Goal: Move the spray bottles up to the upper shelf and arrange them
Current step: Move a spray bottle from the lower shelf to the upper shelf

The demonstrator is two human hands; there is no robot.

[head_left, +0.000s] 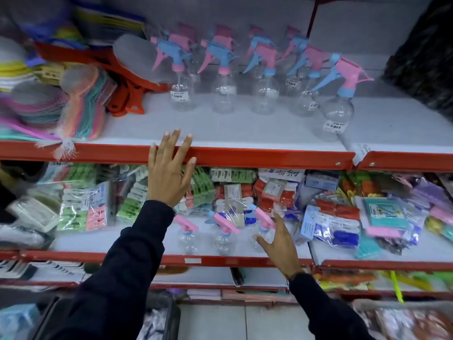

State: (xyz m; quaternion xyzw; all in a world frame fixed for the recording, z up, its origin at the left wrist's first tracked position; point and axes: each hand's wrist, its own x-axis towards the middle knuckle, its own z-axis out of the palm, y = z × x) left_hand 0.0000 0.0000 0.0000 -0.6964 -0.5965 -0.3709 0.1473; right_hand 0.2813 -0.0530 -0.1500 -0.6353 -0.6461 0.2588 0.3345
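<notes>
Several clear spray bottles [224, 77] with pink and blue trigger heads stand in rows on the upper shelf [245, 157]. One more, a pink-headed bottle [337, 111], stands apart at the right, nearer the front edge. On the lower shelf [122, 256] stand three small clear bottles with pink heads: left bottle [187, 238], middle bottle [224, 238], right bottle [261, 231]. My left hand [170, 173] is open, fingers spread, fingertips resting on the upper shelf's red front edge. My right hand [279, 244] is open with its fingers around the right bottle, not closed on it.
Packs of clothes pegs [83, 204] and bagged goods [343, 217] crowd the back of the lower shelf. Netted brushes [78, 104] and a red dustpan [127, 69] fill the upper shelf's left. A dark bag [426, 60] sits at the upper right. Bare shelf space lies in front of the upper bottles.
</notes>
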